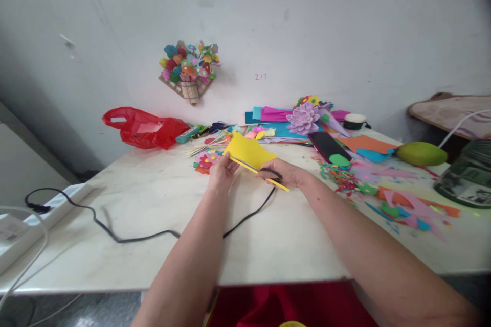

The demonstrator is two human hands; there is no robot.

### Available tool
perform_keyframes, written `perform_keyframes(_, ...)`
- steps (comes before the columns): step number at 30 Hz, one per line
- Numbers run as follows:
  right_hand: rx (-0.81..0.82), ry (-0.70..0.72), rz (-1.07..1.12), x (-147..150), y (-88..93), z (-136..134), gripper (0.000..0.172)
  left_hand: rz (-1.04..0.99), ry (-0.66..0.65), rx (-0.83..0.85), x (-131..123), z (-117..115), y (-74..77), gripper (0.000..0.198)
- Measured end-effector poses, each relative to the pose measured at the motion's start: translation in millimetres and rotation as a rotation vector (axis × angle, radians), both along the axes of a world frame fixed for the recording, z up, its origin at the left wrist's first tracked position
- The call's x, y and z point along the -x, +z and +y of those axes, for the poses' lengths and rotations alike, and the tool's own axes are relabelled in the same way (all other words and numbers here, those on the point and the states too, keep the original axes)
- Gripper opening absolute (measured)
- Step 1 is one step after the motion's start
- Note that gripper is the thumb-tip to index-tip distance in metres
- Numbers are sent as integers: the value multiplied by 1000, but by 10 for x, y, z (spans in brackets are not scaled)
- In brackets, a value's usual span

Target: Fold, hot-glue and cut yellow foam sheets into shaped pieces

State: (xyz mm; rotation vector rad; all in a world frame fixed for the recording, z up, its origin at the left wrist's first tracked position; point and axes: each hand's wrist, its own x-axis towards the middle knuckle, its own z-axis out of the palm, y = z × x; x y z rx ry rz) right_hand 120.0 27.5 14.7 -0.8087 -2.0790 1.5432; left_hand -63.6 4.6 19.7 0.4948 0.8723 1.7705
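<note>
A yellow craft sheet is held up over the middle of the table. My left hand pinches its near left corner. My right hand is closed around dark-handled scissors, whose blades lie along the sheet's near edge. A narrow yellow strip sticks out below the scissors on the right, partly cut from the sheet. Just left of the sheet, a cluster of foam flowers lies on the table.
A red plastic bag and thin sticks lie behind on the left. Right are a phone, colored scraps, a green mango and a glass jar. A black cable crosses the table from a power strip.
</note>
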Motion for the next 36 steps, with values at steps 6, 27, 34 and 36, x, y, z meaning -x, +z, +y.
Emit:
perform_keyframes(6,59,19,10,-8,29,-21,30,-20,37,-3,31,23,-37,5)
perform_keyframes(27,84,0,-14,15,21,-28,32,12,-6,-6,10,6,-31,7)
perform_keyframes(34,113,-19,12,132,-7,38,30,-15,49,4,95,27,-23,5)
perform_keyframes(36,123,7,7,200,30,87,29,-28,85,1,142,31,-14,6)
